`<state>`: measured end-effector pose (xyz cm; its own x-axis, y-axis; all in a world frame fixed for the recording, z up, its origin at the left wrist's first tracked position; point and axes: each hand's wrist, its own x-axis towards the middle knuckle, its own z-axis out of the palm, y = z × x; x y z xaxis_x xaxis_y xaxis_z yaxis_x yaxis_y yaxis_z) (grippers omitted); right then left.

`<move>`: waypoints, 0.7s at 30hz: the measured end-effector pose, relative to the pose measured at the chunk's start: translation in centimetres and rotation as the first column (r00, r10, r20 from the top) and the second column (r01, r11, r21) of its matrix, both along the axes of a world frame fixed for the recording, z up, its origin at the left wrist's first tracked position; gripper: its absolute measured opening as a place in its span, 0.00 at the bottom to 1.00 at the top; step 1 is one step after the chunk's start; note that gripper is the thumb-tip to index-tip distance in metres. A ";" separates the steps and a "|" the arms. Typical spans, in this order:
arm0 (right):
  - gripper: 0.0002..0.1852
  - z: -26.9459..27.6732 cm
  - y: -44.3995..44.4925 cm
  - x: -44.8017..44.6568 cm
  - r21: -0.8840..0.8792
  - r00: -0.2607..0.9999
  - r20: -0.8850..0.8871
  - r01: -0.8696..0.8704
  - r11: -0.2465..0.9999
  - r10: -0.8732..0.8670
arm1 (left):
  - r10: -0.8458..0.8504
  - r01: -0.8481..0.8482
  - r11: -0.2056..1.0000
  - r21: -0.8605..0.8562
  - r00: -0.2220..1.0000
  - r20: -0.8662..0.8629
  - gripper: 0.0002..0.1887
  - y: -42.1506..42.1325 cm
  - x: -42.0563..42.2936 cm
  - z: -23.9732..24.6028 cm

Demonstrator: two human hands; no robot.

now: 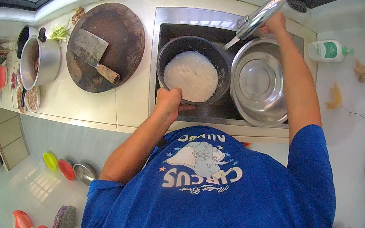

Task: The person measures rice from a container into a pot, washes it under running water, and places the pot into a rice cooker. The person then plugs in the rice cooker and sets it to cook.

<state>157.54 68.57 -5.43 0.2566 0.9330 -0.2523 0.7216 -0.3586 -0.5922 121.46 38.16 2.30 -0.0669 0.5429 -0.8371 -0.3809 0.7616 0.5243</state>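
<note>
My left hand (168, 102) grips the near rim of a dark cooking pot (222, 79), thumb over the edge and fingers below. White rice grains (191, 75) cover the pot's bottom. The pot is in the dark basin of a sink (191, 17). My right hand (275, 22) is at a chrome faucet (262, 15), its fingers curled and partly hidden behind the metal. The faucet's pale tip points down between the pot and a stainless steel bowl (259, 78). My right forearm passes over the bowl's right side.
Left of the sink, a cleaver (91, 50) lies on a round wooden chopping board (123, 35). Beyond stand cut green vegetables (60, 32), an aluminium pot (44, 62) and bowls of food (31, 99). A white pump bottle (327, 50) is at right. Colourful basins (66, 169) are below the counter.
</note>
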 end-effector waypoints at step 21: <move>0.23 -0.4 -32.4 -10.7 -0.112 0.912 -0.387 -0.195 0.974 0.138 | -0.162 0.169 0.983 -0.077 0.984 0.079 0.25 -3.0 -0.9 2.5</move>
